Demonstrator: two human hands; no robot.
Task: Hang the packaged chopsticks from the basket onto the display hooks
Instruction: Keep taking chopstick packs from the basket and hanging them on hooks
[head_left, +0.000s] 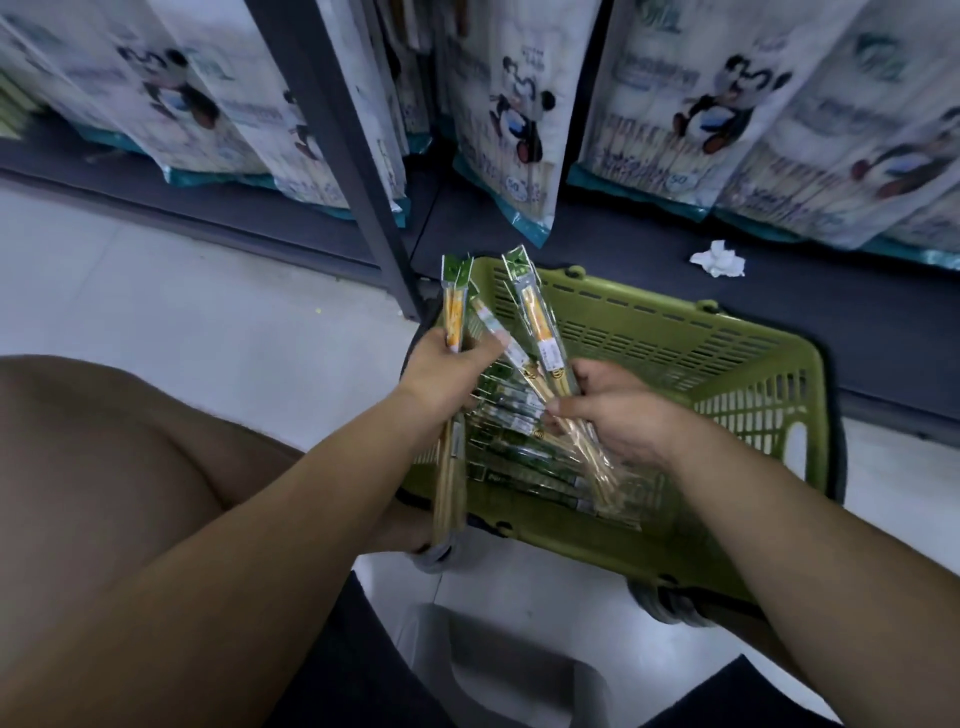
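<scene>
Clear-wrapped bamboo chopstick packs with green header cards (511, 448) lie piled in the olive-green slotted plastic basket (675, 340) on the floor. Above it, the left hand (441, 374) grips a fanned bunch (453, 312), and the right hand (628, 415) pinches another pack (539, 322). Panda-printed bags (511, 130) hang behind.

Dim, flat light; hanging bags (524, 119) motion-blurred, wide-angle bend at edges, soft shadows.

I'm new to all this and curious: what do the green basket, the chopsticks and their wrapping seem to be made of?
Basket: likely molded plastic, matte olive green; slotted walls in one piece.
Chopsticks: probably bamboo or pale wood; thin tan sticks.
Wrapping: thin clear film, glossy, with a green printed header; it catches light.
</scene>
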